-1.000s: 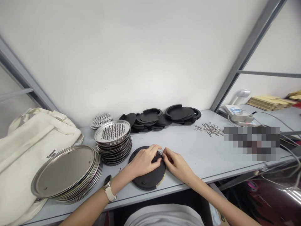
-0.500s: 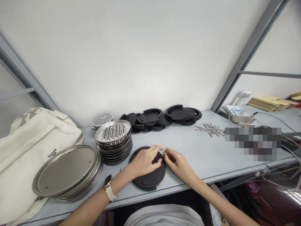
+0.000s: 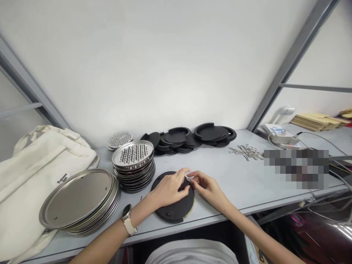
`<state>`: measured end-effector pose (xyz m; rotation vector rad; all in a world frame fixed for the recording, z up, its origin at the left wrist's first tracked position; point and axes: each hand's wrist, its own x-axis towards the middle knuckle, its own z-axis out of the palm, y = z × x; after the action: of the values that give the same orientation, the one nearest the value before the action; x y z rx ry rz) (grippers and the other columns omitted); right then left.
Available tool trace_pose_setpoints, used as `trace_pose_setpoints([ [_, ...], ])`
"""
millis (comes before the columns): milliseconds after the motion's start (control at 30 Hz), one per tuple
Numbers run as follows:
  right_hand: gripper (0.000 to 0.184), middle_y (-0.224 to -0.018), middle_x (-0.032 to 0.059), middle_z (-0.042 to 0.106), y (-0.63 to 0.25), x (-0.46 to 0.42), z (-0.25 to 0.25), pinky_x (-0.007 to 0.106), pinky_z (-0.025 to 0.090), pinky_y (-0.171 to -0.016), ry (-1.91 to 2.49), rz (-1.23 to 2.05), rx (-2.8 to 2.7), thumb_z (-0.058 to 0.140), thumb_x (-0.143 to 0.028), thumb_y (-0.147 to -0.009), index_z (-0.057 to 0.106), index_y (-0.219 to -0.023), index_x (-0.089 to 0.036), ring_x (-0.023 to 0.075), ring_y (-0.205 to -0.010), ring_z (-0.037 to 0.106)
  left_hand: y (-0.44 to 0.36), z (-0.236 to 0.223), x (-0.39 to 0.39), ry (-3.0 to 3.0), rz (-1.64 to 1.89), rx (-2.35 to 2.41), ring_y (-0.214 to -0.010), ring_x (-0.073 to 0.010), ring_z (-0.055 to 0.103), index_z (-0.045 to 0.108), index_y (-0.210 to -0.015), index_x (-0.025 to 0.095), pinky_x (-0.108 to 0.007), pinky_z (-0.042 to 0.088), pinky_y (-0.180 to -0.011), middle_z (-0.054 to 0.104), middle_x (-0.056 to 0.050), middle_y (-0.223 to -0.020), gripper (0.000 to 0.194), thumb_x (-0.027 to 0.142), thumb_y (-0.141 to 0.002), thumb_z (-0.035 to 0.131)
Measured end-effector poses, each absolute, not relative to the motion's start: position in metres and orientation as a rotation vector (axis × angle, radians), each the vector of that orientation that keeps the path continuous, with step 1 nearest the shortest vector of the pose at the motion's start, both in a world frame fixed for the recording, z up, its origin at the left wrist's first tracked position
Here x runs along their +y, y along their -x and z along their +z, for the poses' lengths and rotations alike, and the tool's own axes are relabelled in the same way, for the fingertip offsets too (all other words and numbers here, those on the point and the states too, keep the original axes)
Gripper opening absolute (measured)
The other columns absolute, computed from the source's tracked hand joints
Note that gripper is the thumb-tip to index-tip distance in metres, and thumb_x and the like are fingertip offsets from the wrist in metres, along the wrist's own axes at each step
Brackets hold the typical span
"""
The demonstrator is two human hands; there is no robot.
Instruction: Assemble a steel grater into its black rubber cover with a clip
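Note:
A black round disc with a yellowish line along its right edge lies near the table's front. My left hand, a watch on its wrist, rests on top and grips the disc, fingers curled towards the far right rim. At that rim my right hand pinches a small silvery metal piece between thumb and fingers. Its shape is partly hidden by the fingertips. Left of the disc stands a stack of round metal grater plates. Closer to me is a pile of larger round metal plates.
Black rings and discs lie heaped along the wall. A heap of bent wire clips is on the right, before a white box with cables. A cream canvas bag sits far left. Grey posts frame the table.
My right hand's fingers have shifted slightly at the rim, the index finger now arched higher over the metal piece. My left hand stays almost still on the disc.

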<state>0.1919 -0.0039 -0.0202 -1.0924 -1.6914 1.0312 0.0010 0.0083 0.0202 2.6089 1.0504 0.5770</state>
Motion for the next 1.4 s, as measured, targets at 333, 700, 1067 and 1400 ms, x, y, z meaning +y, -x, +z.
trace_pose_setpoints([
  [333, 0.017, -0.063, -0.0039, 0.046, -0.191, -0.005, -0.017, 0.024, 0.034, -0.056, 1.127, 0.969, -1.818, 0.046, -0.033, -0.092, 0.056, -0.093, -0.019, 0.0118, -0.058, 0.040, -0.001, 0.021, 0.007, -2.598, 0.583, 1.079, -0.075, -0.0175, 0.061, 0.037, -0.124, 0.022, -0.028, 0.046, -0.068, 0.058, -0.001, -0.092, 0.045, 0.026, -0.082, 0.052],
  [700, 0.009, -0.065, -0.0054, 0.046, -0.191, -0.009, -0.012, 0.023, 0.034, -0.057, 1.111, 0.911, -1.908, 0.045, -0.024, -0.090, 0.048, -0.097, -0.020, 0.0116, -0.059, 0.042, -0.002, 0.023, 0.006, -2.598, 0.581, 1.087, -0.073, -0.0164, 0.060, 0.040, -0.122, 0.023, -0.027, 0.044, -0.067, 0.059, -0.001, -0.092, 0.041, 0.026, -0.083, 0.051],
  [1067, 0.011, -0.068, -0.0054, 0.046, -0.190, -0.011, -0.010, 0.023, 0.037, -0.058, 1.102, 0.922, -1.930, 0.047, -0.018, -0.084, 0.046, -0.095, -0.021, 0.0111, -0.059, 0.045, -0.002, 0.023, 0.006, -2.612, 0.576, 1.081, -0.074, -0.0169, 0.059, 0.040, -0.120, 0.021, -0.027, 0.044, -0.068, 0.058, -0.001, -0.091, 0.039, 0.028, -0.084, 0.050],
  [1400, 0.013, -0.067, -0.0055, 0.045, -0.190, -0.010, -0.012, 0.023, 0.037, -0.056, 1.118, 0.977, -1.885, 0.049, -0.021, -0.083, 0.045, -0.095, -0.021, 0.0111, -0.057, 0.042, -0.002, 0.023, 0.006, -2.622, 0.555, 1.078, -0.075, -0.0172, 0.060, 0.041, -0.120, 0.021, -0.028, 0.045, -0.068, 0.058, -0.002, -0.092, 0.038, 0.027, -0.084, 0.050],
])
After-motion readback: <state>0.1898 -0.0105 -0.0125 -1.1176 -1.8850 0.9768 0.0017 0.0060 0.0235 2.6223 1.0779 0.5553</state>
